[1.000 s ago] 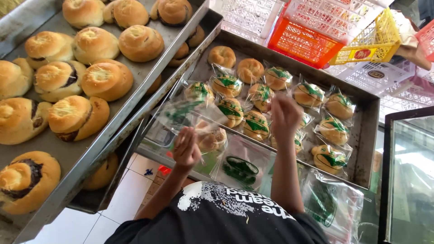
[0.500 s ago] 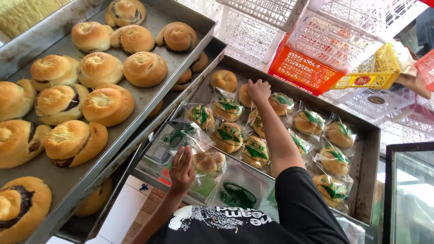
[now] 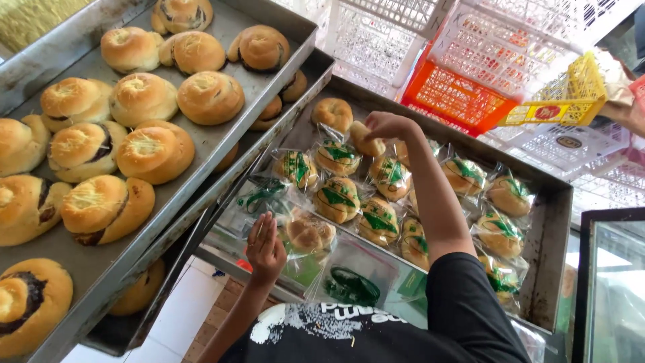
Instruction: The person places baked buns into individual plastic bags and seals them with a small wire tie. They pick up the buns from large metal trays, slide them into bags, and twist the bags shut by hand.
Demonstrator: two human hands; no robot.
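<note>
Right hand (image 3: 386,126) now farther left at upper centre of frame than half second ago, fingers closed round bare bun (image 3: 366,141) above wrapped buns (image 3: 339,198). Left hand (image 3: 265,245) flat, fingers loosely spread on clear bag (image 3: 269,202), gripping nothing visibly. Bun looks soft, light, crushable; hold by sides. Tray rim (image 3: 561,222) close right; upper tray (image 3: 222,144) crowds left.

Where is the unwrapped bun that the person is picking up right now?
In the head view, the bare bun sits under the right hand at the far end of the right-hand tray, beside another unwrapped bun and the bagged buns.
</note>
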